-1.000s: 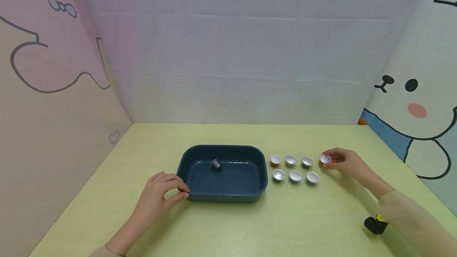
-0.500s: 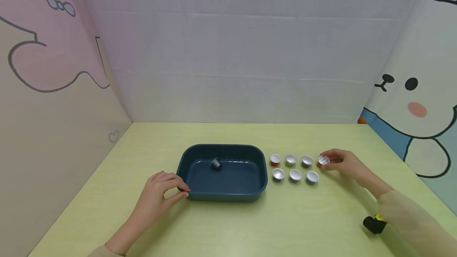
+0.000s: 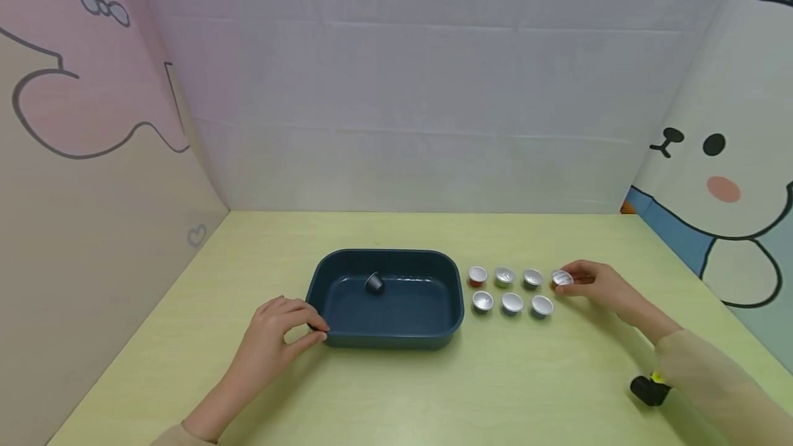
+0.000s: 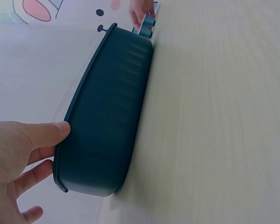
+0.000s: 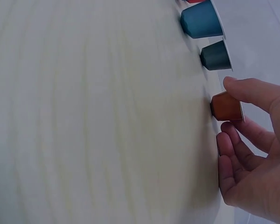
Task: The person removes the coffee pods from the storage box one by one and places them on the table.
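Observation:
My left hand [image 3: 279, 336] pinches the rim of a dark teal tray [image 3: 390, 344] at its front left corner, the thumb on the outside in the left wrist view. Inside the tray a dark coffee capsule [image 3: 374, 284] lies tipped on its side. My right hand [image 3: 597, 283] holds an orange coffee capsule [image 5: 227, 106] between thumb and fingers, foil lid up, at the right end of the back row. Beside it stand a dark green capsule [image 5: 216, 56] and a larger blue capsule [image 5: 203, 19]. The remaining fingers curl close to the table.
Two rows of foil-topped capsules [image 3: 512, 303] stand just right of the tray. A black object with a yellow part [image 3: 649, 389] lies near the right forearm. A pale wall [image 3: 409, 88] closes off the table's back edge.
My right hand has shifted the orange capsule slightly left, closer to the back row, then stayed nearly still. My left hand and the tray hold their place.

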`<action>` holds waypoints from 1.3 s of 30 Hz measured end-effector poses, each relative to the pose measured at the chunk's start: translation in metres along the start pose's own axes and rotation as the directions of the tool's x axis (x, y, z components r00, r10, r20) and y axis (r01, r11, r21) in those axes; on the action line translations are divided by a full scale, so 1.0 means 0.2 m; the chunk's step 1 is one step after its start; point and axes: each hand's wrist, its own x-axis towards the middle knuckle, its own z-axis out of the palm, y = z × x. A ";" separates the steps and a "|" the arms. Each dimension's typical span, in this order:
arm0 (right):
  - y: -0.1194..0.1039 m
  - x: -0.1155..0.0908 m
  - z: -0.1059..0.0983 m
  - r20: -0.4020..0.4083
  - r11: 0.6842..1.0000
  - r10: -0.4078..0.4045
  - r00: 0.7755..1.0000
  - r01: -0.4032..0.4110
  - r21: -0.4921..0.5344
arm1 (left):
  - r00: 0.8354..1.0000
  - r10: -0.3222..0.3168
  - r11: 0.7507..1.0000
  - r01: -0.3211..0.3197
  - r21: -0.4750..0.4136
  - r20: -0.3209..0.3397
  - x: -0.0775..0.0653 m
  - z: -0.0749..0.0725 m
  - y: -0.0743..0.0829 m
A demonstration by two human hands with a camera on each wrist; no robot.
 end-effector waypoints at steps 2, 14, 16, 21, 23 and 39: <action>0.00 0.00 0.00 0.002 1.000 0.002 1.000 -0.002 -0.004 | 1.000 -0.003 1.000 0.003 0.001 0.004 0.00 0.00 0.00; -0.02 -0.01 0.01 0.004 1.000 -0.007 1.000 0.007 0.005 | 1.000 -0.015 1.000 0.015 0.001 0.007 0.00 -0.01 0.00; -0.02 -0.01 0.01 0.004 1.000 -0.007 1.000 0.007 0.000 | 1.000 -0.016 1.000 0.016 0.003 0.006 0.00 -0.01 0.00; -0.01 0.00 0.02 0.013 1.000 -0.007 1.000 0.007 -0.019 | 1.000 -0.015 1.000 0.015 0.006 0.009 0.00 -0.01 0.00; -0.01 0.00 0.02 0.018 1.000 -0.005 1.000 0.006 -0.029 | 1.000 -0.017 1.000 0.017 0.003 0.010 -0.01 -0.01 0.00; 0.00 -0.02 0.00 0.028 0.999 -0.033 0.999 0.034 -0.043 | 1.000 -0.011 1.000 0.011 -0.005 0.003 0.00 -0.01 0.01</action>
